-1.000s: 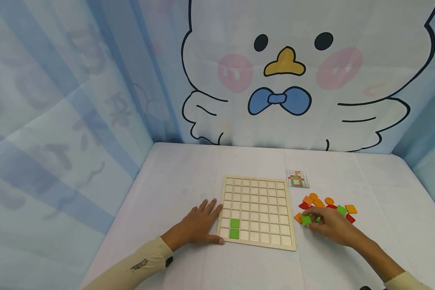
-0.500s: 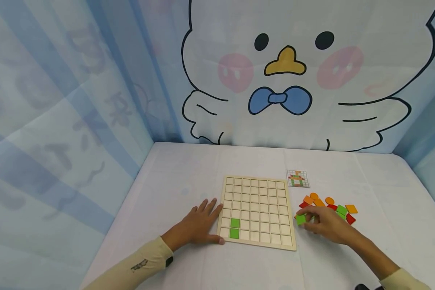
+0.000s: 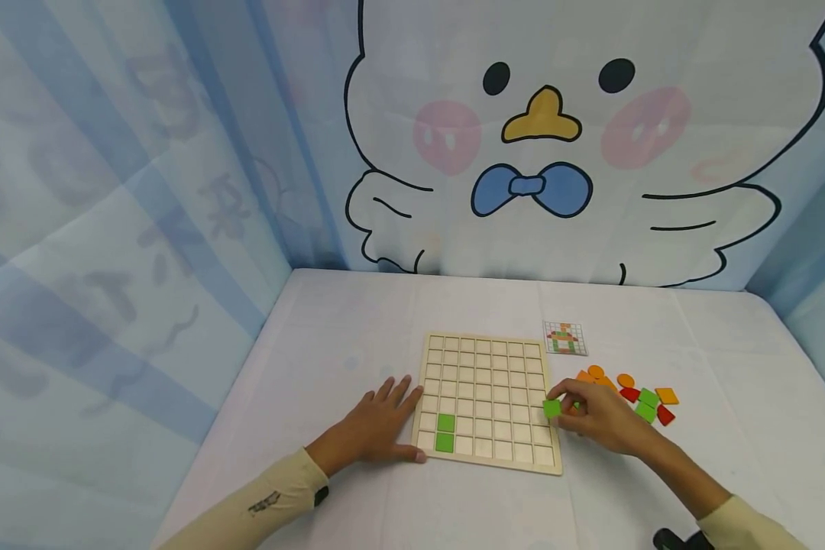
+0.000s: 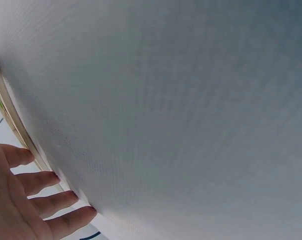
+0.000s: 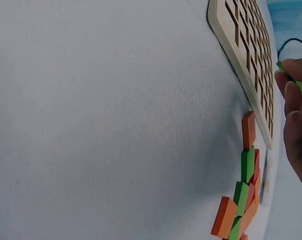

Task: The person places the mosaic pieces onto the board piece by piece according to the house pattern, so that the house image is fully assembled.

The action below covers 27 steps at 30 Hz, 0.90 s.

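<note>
My right hand [image 3: 605, 416] pinches a green square tile [image 3: 552, 409] between thumb and fingertips, over the right edge of the wooden grid board [image 3: 491, 394]. The right wrist view shows the pinched tile [image 5: 291, 78] nearly edge-on, raised above the table. With fingers spread, my left hand [image 3: 380, 425] rests at the board's left edge, fingertips and thumb touching the frame. Two green tiles [image 3: 445, 432] lie in neighbouring cells, one above the other, at the board's lower left. In the left wrist view, the left hand's straight fingers [image 4: 53, 200] lie along the board's edge.
Right of the board lies a loose pile of orange, red and green tiles [image 3: 648, 398], partly hidden by the right hand. A small card [image 3: 564, 338] with a coloured grid picture lies behind them. A black object [image 3: 670, 539] shows at the bottom edge.
My right hand has moved left from the tile pile to the board's right edge, carrying the green tile. The left hand has stayed in place.
</note>
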Available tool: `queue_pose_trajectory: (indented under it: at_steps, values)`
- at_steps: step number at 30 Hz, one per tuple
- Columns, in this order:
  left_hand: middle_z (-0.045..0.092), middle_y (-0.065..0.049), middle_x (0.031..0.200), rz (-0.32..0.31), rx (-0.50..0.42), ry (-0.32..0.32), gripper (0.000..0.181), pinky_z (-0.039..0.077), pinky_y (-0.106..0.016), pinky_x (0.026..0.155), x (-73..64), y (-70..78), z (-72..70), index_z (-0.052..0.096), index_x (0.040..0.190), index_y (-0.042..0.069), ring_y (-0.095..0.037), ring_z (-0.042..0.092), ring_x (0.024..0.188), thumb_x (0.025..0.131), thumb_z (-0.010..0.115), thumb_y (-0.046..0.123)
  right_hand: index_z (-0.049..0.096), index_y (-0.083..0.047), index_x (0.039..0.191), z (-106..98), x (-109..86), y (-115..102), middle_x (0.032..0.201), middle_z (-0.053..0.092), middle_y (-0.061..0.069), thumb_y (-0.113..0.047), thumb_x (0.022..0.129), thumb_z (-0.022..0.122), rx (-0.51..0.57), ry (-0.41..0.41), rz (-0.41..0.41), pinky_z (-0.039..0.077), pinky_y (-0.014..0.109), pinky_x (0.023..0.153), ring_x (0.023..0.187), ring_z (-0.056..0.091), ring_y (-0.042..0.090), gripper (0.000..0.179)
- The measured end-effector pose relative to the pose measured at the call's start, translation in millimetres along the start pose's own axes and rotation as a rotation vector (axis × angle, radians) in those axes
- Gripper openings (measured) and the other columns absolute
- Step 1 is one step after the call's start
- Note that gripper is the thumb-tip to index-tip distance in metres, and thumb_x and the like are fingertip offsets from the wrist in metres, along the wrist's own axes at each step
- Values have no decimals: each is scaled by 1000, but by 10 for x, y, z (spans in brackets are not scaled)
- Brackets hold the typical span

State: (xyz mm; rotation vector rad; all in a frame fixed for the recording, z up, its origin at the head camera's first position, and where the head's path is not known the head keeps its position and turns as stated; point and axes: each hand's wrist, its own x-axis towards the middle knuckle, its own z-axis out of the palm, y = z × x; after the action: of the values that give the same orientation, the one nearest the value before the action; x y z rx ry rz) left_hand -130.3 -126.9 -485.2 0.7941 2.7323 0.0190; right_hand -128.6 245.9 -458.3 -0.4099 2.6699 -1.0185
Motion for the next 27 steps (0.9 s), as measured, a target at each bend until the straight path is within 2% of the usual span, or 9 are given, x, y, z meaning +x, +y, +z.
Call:
queue_pose_trajectory:
  at_steps: [12,21,27]
  values:
    - [23,-13,162,0,-3,7,105,39,-55,107,0,1,-14,23,156,16,-38,27,147,79,52,80,67,-11,108,118,145,-125,79,61,-5,-16,83,76,12,33,-46,41,21,50,56,47,5,27]
    - [23,-14,162,0,-9,0,105,39,-55,107,-4,8,-34,24,156,15,-38,27,147,79,53,80,67,-5,115,178,225,-268,87,63,0,-10,86,71,76,-10,-52,40,20,50,58,47,7,29]
    - [23,-14,162,0,-13,0,105,39,-55,107,2,0,-11,23,156,16,-39,27,147,78,53,80,68,-7,114,237,284,-307,86,63,-2,-11,86,72,61,-11,-39,42,21,51,59,48,7,28]
